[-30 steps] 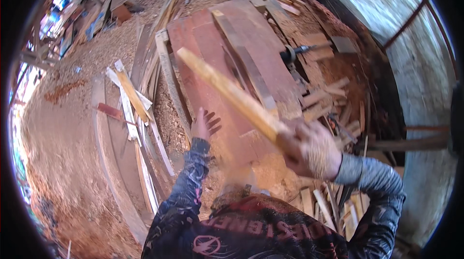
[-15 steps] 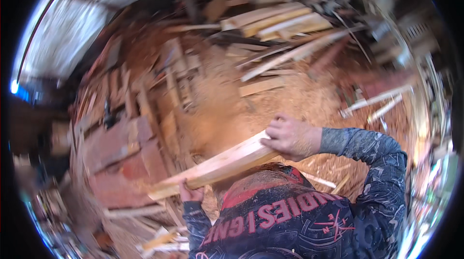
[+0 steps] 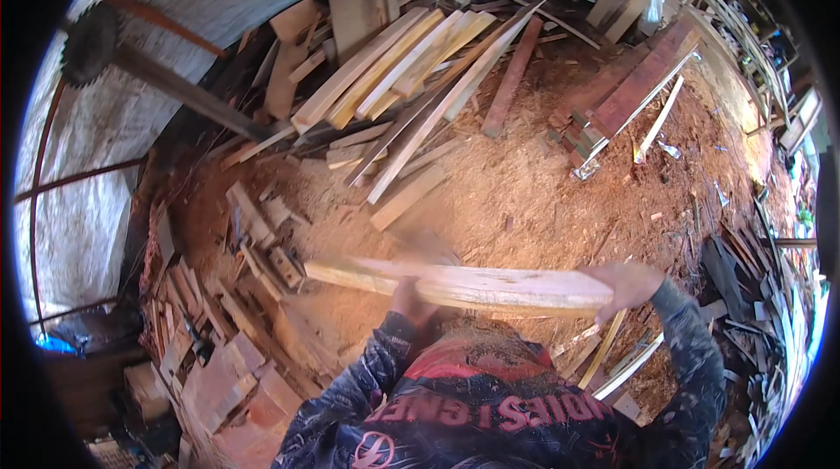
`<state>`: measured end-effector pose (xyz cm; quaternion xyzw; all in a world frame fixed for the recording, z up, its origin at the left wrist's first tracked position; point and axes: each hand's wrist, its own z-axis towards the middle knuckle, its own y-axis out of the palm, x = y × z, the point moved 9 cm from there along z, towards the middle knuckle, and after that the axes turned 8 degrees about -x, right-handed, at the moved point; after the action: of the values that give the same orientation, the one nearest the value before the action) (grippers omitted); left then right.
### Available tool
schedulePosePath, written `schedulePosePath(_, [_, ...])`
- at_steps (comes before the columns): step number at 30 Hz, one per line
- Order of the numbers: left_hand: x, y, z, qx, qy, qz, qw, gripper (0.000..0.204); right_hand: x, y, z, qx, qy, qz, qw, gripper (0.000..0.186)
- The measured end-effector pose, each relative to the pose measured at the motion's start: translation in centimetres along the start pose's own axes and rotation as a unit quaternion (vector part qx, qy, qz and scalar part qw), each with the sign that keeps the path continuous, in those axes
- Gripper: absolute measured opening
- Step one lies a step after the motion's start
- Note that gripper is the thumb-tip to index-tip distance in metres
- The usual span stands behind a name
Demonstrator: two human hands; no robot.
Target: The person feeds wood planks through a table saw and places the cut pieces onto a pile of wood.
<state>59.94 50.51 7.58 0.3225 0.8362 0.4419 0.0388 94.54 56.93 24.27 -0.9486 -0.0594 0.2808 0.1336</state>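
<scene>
A pale, thick wooden beam (image 3: 507, 287) lies almost level across the front of my body, above the sawdust. My left hand (image 3: 411, 301) grips it from the near side, left of its middle, and the fingers are partly hidden by the wood. At the beam's right end, my right hand (image 3: 628, 283) is closed around the wood, slightly blurred. The beam's left end sticks out well past my left hand. A blurred shape, which I cannot make out, shows just beyond the beam.
Sawdust (image 3: 525, 206) covers the ground ahead. Several long pale boards (image 3: 385, 75) are stacked at the far side. Reddish planks (image 3: 643, 88) lie at the far right, and offcuts (image 3: 254, 215) at the left. A toothed circular blade (image 3: 90, 45) hangs at the upper left.
My view has turned to the left-hand side of my body less and more ahead. The beam has swung from a slant to nearly level, and my left hand sits farther in along it.
</scene>
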Motion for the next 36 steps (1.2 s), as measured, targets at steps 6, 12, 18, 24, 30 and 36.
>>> schedulePosePath(6, [7.7, 3.3, 20.0, -0.084, -0.065, 0.117, 0.987, 0.043, 4.7, 0.0, 6.8, 0.098, 0.014, 0.051, 0.994, 0.115])
schedulePosePath(12, [29.6, 13.1, 40.0, 0.010, 0.060, 0.531, 0.845, 0.035, -0.2, -13.9, 20.4, 0.160, -0.033, 0.279, 0.946, 0.110])
schedulePosePath(18, [46.6, 19.6, 37.5, -0.022, 0.172, 0.257, 0.951, 0.049, -7.5, -38.4, 40.7, 0.249, -0.313, 0.597, 0.695, 0.096])
schedulePosePath(24, [46.4, -1.0, 24.6, 0.139, 0.170, 0.328, 0.919, 0.039, -7.7, -55.7, 60.9, 0.345, -0.153, 0.570, 0.730, 0.111])
schedulePosePath(30, [30.5, -24.8, 0.7, 0.500, -0.016, 0.209, 0.840, 0.040, -16.3, -59.1, 74.7, 0.231, -0.164, -0.093, 0.955, 0.067])
schedulePosePath(36, [19.8, -22.4, 0.4, 0.515, -0.247, 0.391, 0.722, 0.041, -2.2, -50.1, 77.3, 0.159, -0.091, 0.134, 0.974, 0.069])
